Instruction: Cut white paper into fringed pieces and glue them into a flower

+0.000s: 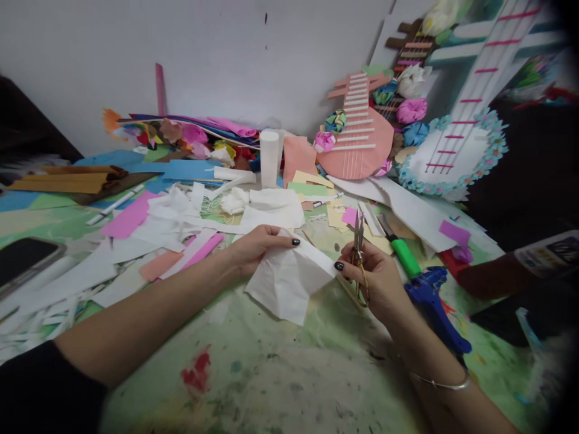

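The left hand [253,247] holds a white sheet of thin creased paper [289,283] by its upper left edge. Its fingers are closed on the paper, with the dark-painted nails on top. The right hand [377,280] has its fingers clamped on the small scissors with golden handles [359,241]. The blades are together and point up, toward the far edge of the table. The thumb and first finger of this hand also pinch the right corner of the same sheet. So the sheet hangs between both hands, just above the green paint-stained table [271,374], a little nearer to the near edge than to the middle.

In my judgement, such thin paper needs to be stretched flat between the two hands, because it folds and tears easily under blades. A grip near the line of the cut would keep it steady, and the sharp tips are better kept away from the left fingers.

A blue and green glue gun [425,289] lies just beside the right hand, and I can read no brand on it. A printed white pack [549,253] at the right edge of the table carries dark marks, but they are too blurred to read. The white paper roll [269,158] standing near the far edge shows no writing.
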The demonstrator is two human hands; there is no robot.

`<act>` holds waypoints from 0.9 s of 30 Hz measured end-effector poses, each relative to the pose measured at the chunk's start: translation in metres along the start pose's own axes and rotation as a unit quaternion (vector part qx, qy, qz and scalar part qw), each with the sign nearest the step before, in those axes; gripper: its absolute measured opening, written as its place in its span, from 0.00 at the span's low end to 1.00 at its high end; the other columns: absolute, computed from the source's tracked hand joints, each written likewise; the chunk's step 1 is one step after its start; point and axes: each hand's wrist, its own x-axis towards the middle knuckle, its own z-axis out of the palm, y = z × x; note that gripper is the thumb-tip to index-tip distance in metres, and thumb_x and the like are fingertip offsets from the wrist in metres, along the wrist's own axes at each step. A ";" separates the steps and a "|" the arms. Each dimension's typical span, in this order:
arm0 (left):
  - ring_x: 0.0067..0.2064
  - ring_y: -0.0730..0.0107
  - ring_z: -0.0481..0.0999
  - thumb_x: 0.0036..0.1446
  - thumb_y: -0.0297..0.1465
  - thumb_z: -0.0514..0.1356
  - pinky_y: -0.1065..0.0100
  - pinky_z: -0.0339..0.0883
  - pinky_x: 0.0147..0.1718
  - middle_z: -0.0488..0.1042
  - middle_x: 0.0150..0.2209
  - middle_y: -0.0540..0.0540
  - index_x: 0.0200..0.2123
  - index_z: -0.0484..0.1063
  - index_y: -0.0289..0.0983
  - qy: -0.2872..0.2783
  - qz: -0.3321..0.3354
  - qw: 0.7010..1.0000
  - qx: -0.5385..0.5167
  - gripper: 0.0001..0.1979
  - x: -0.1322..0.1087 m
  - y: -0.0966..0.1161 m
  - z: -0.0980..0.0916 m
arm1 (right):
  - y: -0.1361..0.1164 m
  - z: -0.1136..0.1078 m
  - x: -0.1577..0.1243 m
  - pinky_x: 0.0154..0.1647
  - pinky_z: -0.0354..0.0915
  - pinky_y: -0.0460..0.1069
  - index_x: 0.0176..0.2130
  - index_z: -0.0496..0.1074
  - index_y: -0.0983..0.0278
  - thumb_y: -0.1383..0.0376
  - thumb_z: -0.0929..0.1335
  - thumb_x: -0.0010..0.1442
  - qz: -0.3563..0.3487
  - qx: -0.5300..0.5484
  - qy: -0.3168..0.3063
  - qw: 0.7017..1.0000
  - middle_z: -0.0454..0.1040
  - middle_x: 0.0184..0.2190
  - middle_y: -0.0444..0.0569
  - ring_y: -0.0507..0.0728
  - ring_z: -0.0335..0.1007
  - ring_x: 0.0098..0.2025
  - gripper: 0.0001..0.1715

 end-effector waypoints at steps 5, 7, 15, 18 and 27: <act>0.24 0.76 0.73 0.42 0.25 0.68 0.75 0.65 0.24 0.75 0.23 0.50 0.27 0.74 0.32 0.014 0.047 0.998 0.046 0.07 -0.005 0.027 -0.007 | 0.000 -0.003 -0.004 0.22 0.51 0.45 0.34 0.69 0.62 0.59 0.75 0.48 -0.007 0.062 -0.032 0.998 0.65 0.23 0.41 0.48 0.55 0.22 0.16; 0.25 0.76 0.73 0.43 0.26 0.68 0.76 0.64 0.24 0.75 0.23 0.50 0.28 0.73 0.32 0.015 0.072 0.995 0.070 0.08 -0.007 0.036 -0.011 | -0.002 -0.002 -0.010 0.22 0.50 0.46 0.35 0.69 0.62 0.52 0.71 0.52 -0.026 0.085 -0.093 0.992 0.62 0.22 0.41 0.48 0.53 0.21 0.18; 0.26 0.75 0.75 0.43 0.27 0.69 0.77 0.66 0.25 0.76 0.26 0.49 0.30 0.73 0.32 0.022 0.134 0.986 0.096 0.10 -0.016 0.056 -0.017 | 0.005 0.007 -0.013 0.23 0.59 0.47 0.33 0.67 0.67 0.40 0.65 0.53 -0.001 0.032 -0.369 0.929 0.66 0.22 0.47 0.51 0.63 0.23 0.31; 0.26 0.76 0.75 0.44 0.27 0.68 0.77 0.66 0.25 0.76 0.25 0.49 0.30 0.73 0.32 0.008 0.136 0.985 0.107 0.08 -0.019 0.058 -0.015 | 0.005 0.008 -0.013 0.24 0.61 0.47 0.33 0.67 0.68 0.41 0.64 0.55 0.022 0.029 -0.357 0.933 0.67 0.23 0.48 0.52 0.64 0.23 0.32; 0.27 0.78 0.73 0.47 0.28 0.67 0.78 0.65 0.26 0.75 0.26 0.50 0.30 0.73 0.33 -0.013 0.165 0.965 0.204 0.08 -0.018 0.053 -0.012 | -0.001 0.005 -0.016 0.28 0.61 0.48 0.35 0.69 0.69 0.40 0.64 0.54 0.019 0.036 -0.356 0.933 0.67 0.26 0.49 0.52 0.63 0.26 0.33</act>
